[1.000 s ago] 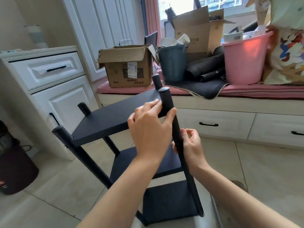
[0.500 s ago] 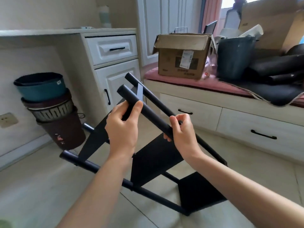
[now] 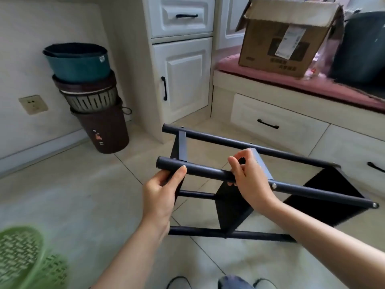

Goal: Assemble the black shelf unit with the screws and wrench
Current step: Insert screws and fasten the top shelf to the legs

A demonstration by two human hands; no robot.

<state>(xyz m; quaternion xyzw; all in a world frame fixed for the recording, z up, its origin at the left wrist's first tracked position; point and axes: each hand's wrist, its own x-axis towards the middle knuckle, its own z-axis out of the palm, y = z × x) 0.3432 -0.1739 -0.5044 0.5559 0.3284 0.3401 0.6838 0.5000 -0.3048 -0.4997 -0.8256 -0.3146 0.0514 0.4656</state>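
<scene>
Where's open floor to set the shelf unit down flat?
Bare tile floor lies left of the shelf unit, bordered by the stacked bins and the green basket. A narrower strip runs between the unit and the drawers. It is crowded near the person's feet.

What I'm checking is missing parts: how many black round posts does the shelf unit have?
4: far top post, near top post, lower far post, mostly hidden, bottom near post.
</scene>
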